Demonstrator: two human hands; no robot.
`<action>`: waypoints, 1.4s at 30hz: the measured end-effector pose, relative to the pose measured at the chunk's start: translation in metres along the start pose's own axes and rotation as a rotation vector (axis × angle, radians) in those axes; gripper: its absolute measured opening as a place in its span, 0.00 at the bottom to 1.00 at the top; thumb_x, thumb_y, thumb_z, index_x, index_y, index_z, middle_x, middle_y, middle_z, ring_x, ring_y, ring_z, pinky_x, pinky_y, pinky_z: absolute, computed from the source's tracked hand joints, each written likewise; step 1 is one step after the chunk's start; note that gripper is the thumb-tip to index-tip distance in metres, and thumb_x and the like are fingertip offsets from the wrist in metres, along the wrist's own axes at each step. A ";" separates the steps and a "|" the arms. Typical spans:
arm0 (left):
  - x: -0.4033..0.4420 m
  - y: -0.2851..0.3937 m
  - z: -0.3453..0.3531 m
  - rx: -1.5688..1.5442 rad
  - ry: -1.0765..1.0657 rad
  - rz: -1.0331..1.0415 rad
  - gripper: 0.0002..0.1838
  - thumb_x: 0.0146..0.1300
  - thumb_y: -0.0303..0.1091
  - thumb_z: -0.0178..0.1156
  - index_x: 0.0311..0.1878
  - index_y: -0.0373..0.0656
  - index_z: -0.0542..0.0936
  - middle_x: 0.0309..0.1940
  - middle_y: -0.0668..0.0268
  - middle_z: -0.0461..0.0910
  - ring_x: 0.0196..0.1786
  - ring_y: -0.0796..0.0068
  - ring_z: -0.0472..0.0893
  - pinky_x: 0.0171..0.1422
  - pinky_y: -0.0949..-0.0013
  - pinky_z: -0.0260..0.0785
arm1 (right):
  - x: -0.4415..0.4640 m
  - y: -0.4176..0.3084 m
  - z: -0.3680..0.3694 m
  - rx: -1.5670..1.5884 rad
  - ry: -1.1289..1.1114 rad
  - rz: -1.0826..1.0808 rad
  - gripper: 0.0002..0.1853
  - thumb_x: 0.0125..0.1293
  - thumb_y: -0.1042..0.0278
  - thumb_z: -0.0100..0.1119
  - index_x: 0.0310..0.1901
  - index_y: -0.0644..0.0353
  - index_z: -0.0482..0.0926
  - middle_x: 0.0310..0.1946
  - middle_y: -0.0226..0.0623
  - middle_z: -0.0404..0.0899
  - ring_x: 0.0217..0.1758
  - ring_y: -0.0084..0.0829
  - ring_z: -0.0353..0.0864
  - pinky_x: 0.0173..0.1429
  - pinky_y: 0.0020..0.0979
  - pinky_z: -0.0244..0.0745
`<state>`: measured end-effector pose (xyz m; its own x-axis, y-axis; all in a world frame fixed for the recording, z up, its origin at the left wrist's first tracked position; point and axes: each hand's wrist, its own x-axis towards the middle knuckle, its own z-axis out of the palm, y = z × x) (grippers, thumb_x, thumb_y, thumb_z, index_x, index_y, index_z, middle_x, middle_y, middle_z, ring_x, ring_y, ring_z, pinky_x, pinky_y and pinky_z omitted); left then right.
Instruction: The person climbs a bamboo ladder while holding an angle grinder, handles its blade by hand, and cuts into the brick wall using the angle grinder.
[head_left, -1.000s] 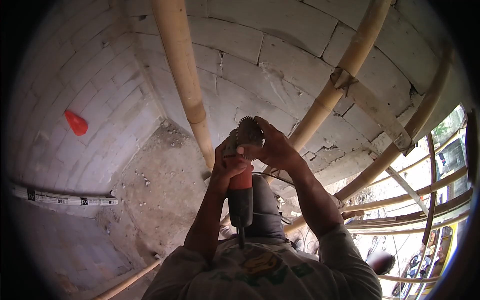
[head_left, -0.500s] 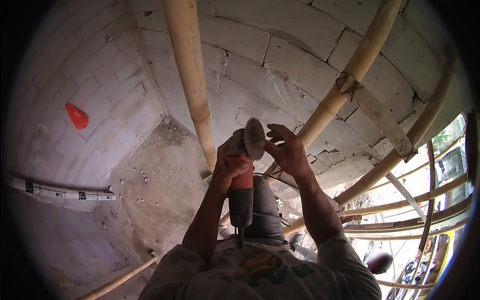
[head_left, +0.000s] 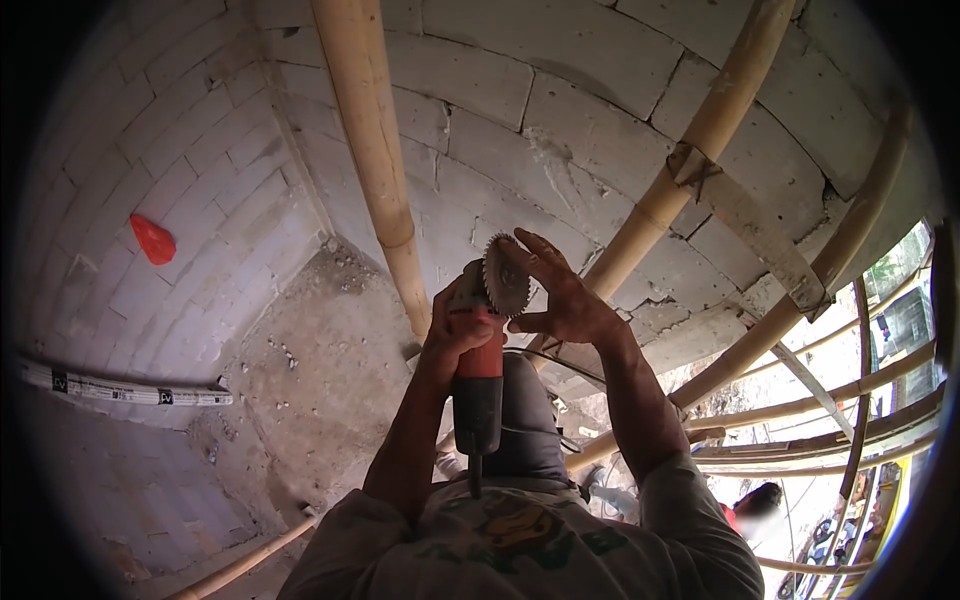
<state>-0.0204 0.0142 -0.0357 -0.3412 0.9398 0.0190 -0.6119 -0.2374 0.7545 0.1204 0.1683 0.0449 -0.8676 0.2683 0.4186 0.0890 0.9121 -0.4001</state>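
Note:
My left hand (head_left: 455, 328) is wrapped round the head end of a red and black angle grinder (head_left: 479, 385), which I hold upright in front of my body. A toothed circular saw blade (head_left: 506, 278) sits at the grinder's head, facing right. Beside it is my right hand (head_left: 572, 308), its fingers stretched up along the blade's upper right edge and its thumb apart near the lower edge. Whether the fingertips touch the teeth I cannot tell. The grinder's cord runs down from its lower end toward my shirt.
Bamboo poles (head_left: 368, 120) cross in front of the grey block wall (head_left: 480, 75). A red object (head_left: 153, 239) is on the left wall, above a white wrapped length (head_left: 130, 386). Bamboo scaffolding (head_left: 820, 400) stands right. Another person (head_left: 750, 510) shows below it.
My right hand's fingers have spread from a bent pose at the blade's middle to stretch round its right edge. Another person's head and red clothing have come further into view at lower right.

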 end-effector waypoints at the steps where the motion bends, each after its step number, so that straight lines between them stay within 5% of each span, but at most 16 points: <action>1: 0.001 -0.001 0.000 0.034 0.016 0.025 0.50 0.49 0.27 0.71 0.75 0.41 0.56 0.66 0.54 0.68 0.64 0.62 0.75 0.66 0.58 0.73 | -0.001 -0.002 0.000 0.060 0.025 0.068 0.46 0.53 0.68 0.79 0.73 0.54 0.64 0.71 0.50 0.66 0.69 0.42 0.73 0.63 0.37 0.79; 7: 0.002 -0.004 0.010 0.082 0.066 0.064 0.50 0.49 0.28 0.72 0.75 0.41 0.56 0.65 0.54 0.68 0.63 0.63 0.75 0.66 0.58 0.73 | 0.002 -0.016 0.006 0.348 0.075 0.681 0.21 0.62 0.58 0.71 0.49 0.65 0.82 0.50 0.52 0.83 0.49 0.41 0.86 0.47 0.38 0.82; 10: 0.002 -0.005 0.012 0.107 0.078 0.067 0.50 0.49 0.28 0.72 0.75 0.41 0.56 0.64 0.54 0.69 0.62 0.63 0.76 0.65 0.58 0.74 | 0.006 -0.021 0.002 0.314 0.082 0.640 0.16 0.64 0.61 0.68 0.46 0.66 0.82 0.44 0.51 0.83 0.48 0.39 0.87 0.46 0.35 0.81; 13: 0.001 -0.002 0.013 0.115 0.081 0.069 0.50 0.49 0.29 0.73 0.75 0.41 0.56 0.63 0.54 0.69 0.60 0.63 0.77 0.63 0.58 0.76 | 0.001 -0.011 0.011 0.188 0.197 0.284 0.13 0.63 0.73 0.66 0.48 0.66 0.82 0.43 0.45 0.82 0.46 0.33 0.87 0.47 0.32 0.82; 16: 0.001 -0.006 0.008 0.086 0.073 0.079 0.50 0.50 0.28 0.73 0.75 0.41 0.56 0.62 0.54 0.69 0.59 0.62 0.78 0.61 0.57 0.78 | 0.004 -0.015 0.015 0.326 0.314 0.151 0.12 0.62 0.76 0.64 0.48 0.65 0.83 0.41 0.42 0.83 0.45 0.32 0.87 0.47 0.32 0.82; 22: 0.000 -0.003 0.010 0.068 0.080 0.067 0.50 0.50 0.27 0.73 0.75 0.41 0.55 0.62 0.53 0.70 0.59 0.62 0.78 0.61 0.57 0.78 | -0.004 0.005 0.024 0.354 0.150 0.463 0.20 0.60 0.72 0.69 0.55 0.62 0.80 0.48 0.48 0.81 0.47 0.37 0.86 0.45 0.34 0.83; 28: -0.001 -0.001 0.013 0.051 0.077 0.054 0.50 0.50 0.27 0.73 0.75 0.41 0.55 0.62 0.54 0.70 0.59 0.62 0.78 0.62 0.58 0.77 | -0.007 0.003 0.015 0.370 0.158 0.318 0.30 0.61 0.60 0.73 0.62 0.64 0.75 0.59 0.48 0.77 0.58 0.38 0.82 0.54 0.39 0.81; 34: 0.003 -0.004 0.014 0.211 0.118 0.111 0.50 0.51 0.28 0.74 0.75 0.41 0.56 0.60 0.55 0.72 0.59 0.66 0.78 0.62 0.62 0.75 | -0.010 0.004 0.010 0.598 0.030 0.443 0.50 0.58 0.50 0.76 0.72 0.71 0.60 0.66 0.55 0.71 0.68 0.46 0.74 0.64 0.42 0.77; 42: -0.001 0.007 0.041 0.325 0.127 0.115 0.48 0.50 0.26 0.73 0.74 0.42 0.59 0.58 0.57 0.73 0.57 0.69 0.78 0.61 0.63 0.74 | -0.016 0.008 0.001 0.958 0.085 0.530 0.48 0.59 0.51 0.75 0.72 0.72 0.61 0.65 0.54 0.72 0.69 0.44 0.71 0.71 0.42 0.68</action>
<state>0.0053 0.0220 -0.0035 -0.4932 0.8685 0.0500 -0.3122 -0.2304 0.9217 0.1344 0.1713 0.0341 -0.7918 0.6089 0.0469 -0.0083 0.0659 -0.9978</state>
